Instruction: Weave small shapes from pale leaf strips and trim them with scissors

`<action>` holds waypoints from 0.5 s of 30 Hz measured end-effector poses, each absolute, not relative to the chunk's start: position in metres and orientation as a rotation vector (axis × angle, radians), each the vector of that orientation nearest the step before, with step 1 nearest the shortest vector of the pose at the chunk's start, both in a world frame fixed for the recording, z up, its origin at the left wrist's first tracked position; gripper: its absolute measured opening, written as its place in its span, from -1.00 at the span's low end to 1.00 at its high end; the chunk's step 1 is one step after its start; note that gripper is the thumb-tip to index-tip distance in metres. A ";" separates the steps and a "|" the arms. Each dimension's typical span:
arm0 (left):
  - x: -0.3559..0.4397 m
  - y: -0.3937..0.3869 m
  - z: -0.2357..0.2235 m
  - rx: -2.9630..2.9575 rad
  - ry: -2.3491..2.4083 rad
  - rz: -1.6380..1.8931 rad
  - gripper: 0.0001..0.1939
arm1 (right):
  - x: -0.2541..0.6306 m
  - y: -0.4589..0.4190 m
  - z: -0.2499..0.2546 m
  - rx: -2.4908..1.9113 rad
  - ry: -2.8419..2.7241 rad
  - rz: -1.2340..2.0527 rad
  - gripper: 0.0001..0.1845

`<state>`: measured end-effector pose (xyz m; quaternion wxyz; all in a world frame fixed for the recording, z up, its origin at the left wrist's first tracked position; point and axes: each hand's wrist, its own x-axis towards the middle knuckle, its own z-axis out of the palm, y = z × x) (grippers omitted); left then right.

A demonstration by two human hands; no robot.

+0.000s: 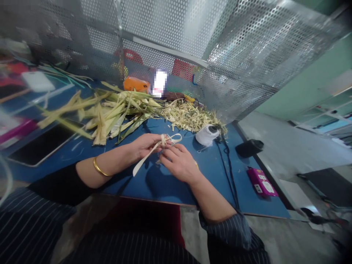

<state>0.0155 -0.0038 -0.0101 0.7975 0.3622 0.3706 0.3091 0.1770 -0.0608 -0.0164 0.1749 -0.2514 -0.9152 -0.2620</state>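
My L hand [150,145] and R hand [180,161] are both grasping the pale looped strip [147,158], fingers closing on it just above the surface [165,183], nr its front edge. White thread cone [207,135] is lying R of the hands, beside the shredded husk pile [189,115].
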 end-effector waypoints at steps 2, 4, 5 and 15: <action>0.016 -0.004 -0.009 0.697 0.743 0.633 -0.90 | 0.176 -0.062 -0.015 -0.680 -2.612 -0.768 -0.78; 0.016 -0.004 -0.010 0.635 0.711 0.628 -0.90 | 0.175 -0.064 -0.015 -0.672 -2.622 -0.689 -0.78; 0.016 -0.005 -0.011 0.630 0.704 0.634 -0.91 | 0.175 -0.064 -0.015 -0.680 -2.603 -0.615 -0.78; 0.022 -0.022 -0.014 0.744 0.706 0.789 -0.96 | 0.161 -0.062 -0.026 -0.811 -2.500 -0.560 -0.75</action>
